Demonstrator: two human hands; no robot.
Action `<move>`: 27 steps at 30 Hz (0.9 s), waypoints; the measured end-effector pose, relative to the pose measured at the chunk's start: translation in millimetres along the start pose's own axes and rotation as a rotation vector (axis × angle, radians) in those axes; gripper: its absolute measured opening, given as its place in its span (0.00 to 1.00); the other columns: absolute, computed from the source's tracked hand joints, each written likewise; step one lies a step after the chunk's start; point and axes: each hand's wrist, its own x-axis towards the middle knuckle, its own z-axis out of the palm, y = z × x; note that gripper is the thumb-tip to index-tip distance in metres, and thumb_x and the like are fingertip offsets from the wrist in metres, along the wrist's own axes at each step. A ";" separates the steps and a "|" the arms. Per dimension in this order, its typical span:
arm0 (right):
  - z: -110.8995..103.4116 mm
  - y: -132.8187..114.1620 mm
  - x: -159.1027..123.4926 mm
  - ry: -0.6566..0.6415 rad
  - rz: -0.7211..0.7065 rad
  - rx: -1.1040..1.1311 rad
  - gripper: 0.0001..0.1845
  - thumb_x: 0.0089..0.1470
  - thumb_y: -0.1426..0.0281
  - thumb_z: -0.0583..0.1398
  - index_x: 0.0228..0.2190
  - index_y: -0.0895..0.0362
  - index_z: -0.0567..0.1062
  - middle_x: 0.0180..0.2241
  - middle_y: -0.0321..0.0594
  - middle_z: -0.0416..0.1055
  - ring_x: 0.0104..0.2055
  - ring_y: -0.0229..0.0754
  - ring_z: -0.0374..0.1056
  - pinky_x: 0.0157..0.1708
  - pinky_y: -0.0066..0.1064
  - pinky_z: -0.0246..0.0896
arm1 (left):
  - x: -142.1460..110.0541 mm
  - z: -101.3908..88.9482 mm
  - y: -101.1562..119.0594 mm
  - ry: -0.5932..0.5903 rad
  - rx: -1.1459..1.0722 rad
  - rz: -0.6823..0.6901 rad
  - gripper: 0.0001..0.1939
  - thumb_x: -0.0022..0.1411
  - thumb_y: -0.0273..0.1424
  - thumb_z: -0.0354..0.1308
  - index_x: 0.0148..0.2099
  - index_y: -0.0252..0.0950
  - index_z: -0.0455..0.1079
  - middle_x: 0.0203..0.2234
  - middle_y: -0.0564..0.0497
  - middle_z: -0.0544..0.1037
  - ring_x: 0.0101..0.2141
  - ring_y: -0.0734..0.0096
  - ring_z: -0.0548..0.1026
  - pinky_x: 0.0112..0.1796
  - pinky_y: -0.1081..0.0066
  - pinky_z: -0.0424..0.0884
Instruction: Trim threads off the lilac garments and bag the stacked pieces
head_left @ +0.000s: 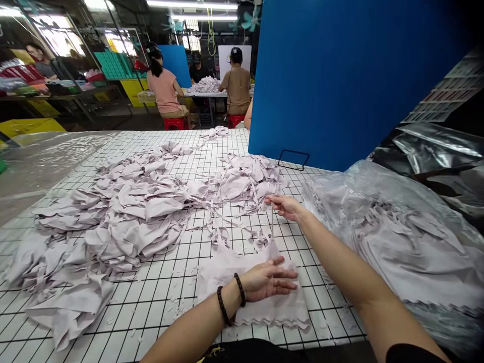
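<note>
A pale lilac camisole (215, 275) with thin straps and a wavy hem lies flat in front of me on the grid-patterned table. My left hand (270, 280), with two dark beaded bracelets on the wrist, is open over the camisole's front, its fingers stretched out. Farther out, my right hand (285, 206) pinches one shoulder strap (272, 222) and holds it up taut from the camisole's neckline. Another strap trails on the table beyond it.
Heaped lilac garments (139, 212) cover the left, with a smaller pile (249, 176) ahead. A transparent plastic bag (340, 186) of stacked garments sits right. A blue panel (321, 80) stands behind on a wire foot. Small fabric scraps (181, 302) are scattered about. Several people sit farther back.
</note>
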 end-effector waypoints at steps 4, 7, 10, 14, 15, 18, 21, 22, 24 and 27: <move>3.7 -12.3 -14.1 0.025 -0.104 0.091 0.09 0.51 0.74 0.61 0.37 0.59 0.75 0.42 0.45 0.75 0.24 0.31 0.67 0.12 0.19 0.54 | 1.4 -1.8 -0.8 -0.007 -0.013 0.004 0.35 0.55 0.33 0.62 0.60 0.38 0.47 0.50 0.38 0.71 0.41 0.63 0.77 0.46 0.62 0.64; 7.2 -15.8 -28.5 -0.019 -0.161 0.109 0.10 0.53 0.73 0.60 0.39 0.59 0.75 0.45 0.47 0.74 0.33 0.36 0.72 0.25 0.22 0.67 | 2.2 -2.2 -1.2 -0.003 -0.022 0.002 0.31 0.57 0.35 0.61 0.57 0.38 0.49 0.49 0.38 0.71 0.40 0.63 0.77 0.45 0.63 0.64; 8.0 -16.4 -40.1 -0.097 -0.174 0.102 0.11 0.56 0.71 0.57 0.42 0.60 0.74 0.47 0.49 0.72 0.39 0.39 0.72 0.34 0.27 0.70 | 1.5 -2.2 -0.9 -0.011 -0.027 0.005 0.27 0.59 0.38 0.58 0.56 0.37 0.52 0.49 0.38 0.72 0.41 0.62 0.77 0.45 0.63 0.65; 9.2 -17.9 -53.3 -0.138 -0.205 0.013 0.16 0.57 0.66 0.57 0.47 0.57 0.72 0.49 0.48 0.71 0.41 0.42 0.72 0.36 0.30 0.70 | -2.8 0.9 2.6 -0.010 -0.021 -0.010 0.26 0.60 0.41 0.56 0.57 0.36 0.57 0.48 0.38 0.72 0.42 0.61 0.76 0.46 0.63 0.65; 10.8 -17.9 -57.8 -0.148 -0.234 -0.022 0.17 0.57 0.65 0.57 0.47 0.57 0.73 0.49 0.48 0.71 0.42 0.42 0.72 0.37 0.32 0.70 | -4.6 3.2 4.4 -0.012 -0.023 -0.005 0.26 0.61 0.41 0.55 0.57 0.35 0.57 0.49 0.38 0.72 0.43 0.61 0.76 0.46 0.62 0.66; 19.3 -12.8 -76.7 -0.197 -0.342 -0.230 0.19 0.54 0.62 0.60 0.46 0.56 0.74 0.47 0.46 0.72 0.47 0.46 0.69 0.47 0.39 0.65 | -11.6 14.0 12.1 -0.020 -0.062 0.081 0.27 0.62 0.45 0.52 0.58 0.36 0.58 0.51 0.38 0.70 0.45 0.59 0.74 0.45 0.59 0.67; 28.6 2.6 -98.3 -0.271 -0.437 -0.561 0.17 0.55 0.63 0.58 0.45 0.54 0.76 0.48 0.43 0.72 0.52 0.47 0.66 0.53 0.43 0.60 | -17.9 24.9 21.6 0.034 -0.099 0.247 0.28 0.62 0.51 0.47 0.56 0.37 0.60 0.52 0.39 0.68 0.47 0.59 0.73 0.45 0.58 0.69; 30.7 9.5 -104.1 -0.284 -0.475 -0.666 0.16 0.56 0.65 0.57 0.45 0.52 0.76 0.49 0.42 0.71 0.53 0.48 0.64 0.54 0.43 0.58 | -19.1 26.6 24.4 0.074 -0.089 0.300 0.28 0.62 0.52 0.47 0.54 0.37 0.62 0.52 0.40 0.69 0.46 0.60 0.74 0.45 0.59 0.69; 33.0 23.7 -112.1 -0.270 -0.561 -0.844 0.16 0.57 0.68 0.55 0.46 0.50 0.76 0.52 0.40 0.69 0.55 0.47 0.62 0.55 0.43 0.57 | -19.7 26.2 28.4 0.164 -0.002 0.365 0.25 0.61 0.50 0.50 0.50 0.35 0.64 0.48 0.41 0.72 0.41 0.63 0.76 0.43 0.63 0.71; 32.8 39.4 -116.7 -0.231 -0.646 -1.031 0.20 0.55 0.74 0.54 0.48 0.50 0.74 0.53 0.41 0.67 0.57 0.47 0.60 0.56 0.43 0.56 | -18.1 18.4 29.6 0.295 0.221 0.390 0.21 0.58 0.44 0.58 0.44 0.32 0.67 0.41 0.42 0.75 0.34 0.68 0.78 0.37 0.70 0.73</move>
